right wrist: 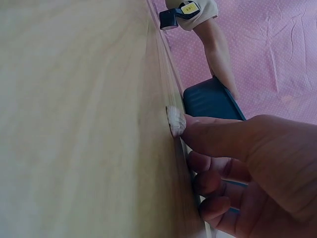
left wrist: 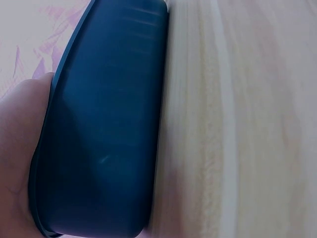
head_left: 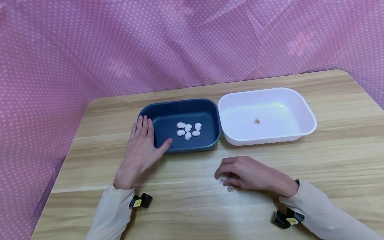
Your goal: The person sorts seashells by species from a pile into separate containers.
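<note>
My left hand point(head_left: 141, 146) lies across the left end of a dark blue tray point(head_left: 192, 149), fingers straight over the rim and thumb at the front edge. In the left wrist view the tray's outer wall point(left wrist: 109, 119) fills much of the picture. Several white seashells point(head_left: 188, 127) are grouped on the tray's floor. Low over the table, my right hand point(head_left: 249, 173) pinches a whitish shell point(head_left: 222, 180) between thumb and index finger. A second, beige shell point(head_left: 230, 188) lies by the thumb. The right wrist view shows a pale ribbed shell point(right wrist: 176, 121) at the thumb tip.
A white tray point(head_left: 270, 138) stands to the right of the blue one, their ends close together, with one small brownish shell point(head_left: 256, 121) inside. Both stand on a wooden table point(head_left: 186, 213). A pink dotted cloth point(head_left: 180, 46) hangs behind the table.
</note>
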`<act>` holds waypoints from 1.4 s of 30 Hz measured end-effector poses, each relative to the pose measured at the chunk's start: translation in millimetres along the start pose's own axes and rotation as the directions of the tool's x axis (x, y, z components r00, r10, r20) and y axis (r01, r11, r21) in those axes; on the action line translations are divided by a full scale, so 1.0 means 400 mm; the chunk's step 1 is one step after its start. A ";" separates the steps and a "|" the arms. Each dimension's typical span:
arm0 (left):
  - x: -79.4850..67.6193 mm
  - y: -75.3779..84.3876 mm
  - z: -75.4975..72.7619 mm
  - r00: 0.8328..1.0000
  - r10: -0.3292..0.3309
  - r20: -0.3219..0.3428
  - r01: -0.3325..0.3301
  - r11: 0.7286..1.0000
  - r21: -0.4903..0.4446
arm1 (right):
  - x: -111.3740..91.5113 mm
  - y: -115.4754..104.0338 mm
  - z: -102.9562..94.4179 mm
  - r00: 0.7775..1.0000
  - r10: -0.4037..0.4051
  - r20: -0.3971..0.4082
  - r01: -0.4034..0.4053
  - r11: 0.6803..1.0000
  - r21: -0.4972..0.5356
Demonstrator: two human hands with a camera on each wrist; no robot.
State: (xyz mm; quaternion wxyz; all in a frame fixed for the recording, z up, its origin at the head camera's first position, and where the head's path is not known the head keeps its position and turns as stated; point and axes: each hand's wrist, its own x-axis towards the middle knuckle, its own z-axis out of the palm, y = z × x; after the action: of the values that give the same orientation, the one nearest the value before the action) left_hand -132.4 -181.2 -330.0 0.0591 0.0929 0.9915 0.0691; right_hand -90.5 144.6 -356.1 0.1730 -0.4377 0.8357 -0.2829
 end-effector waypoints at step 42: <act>-0.001 0.002 -0.003 1.000 0.002 -0.005 -0.002 1.000 -0.006 | -0.099 0.090 -0.219 0.786 -0.029 -0.617 -0.062 0.990 -0.124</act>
State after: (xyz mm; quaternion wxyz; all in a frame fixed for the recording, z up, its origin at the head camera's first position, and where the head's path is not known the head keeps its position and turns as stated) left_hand -132.2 -180.8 -328.8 0.0568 0.0937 0.9913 0.0726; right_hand -138.3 222.1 -308.6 -0.1377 -0.3248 0.8676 -0.3506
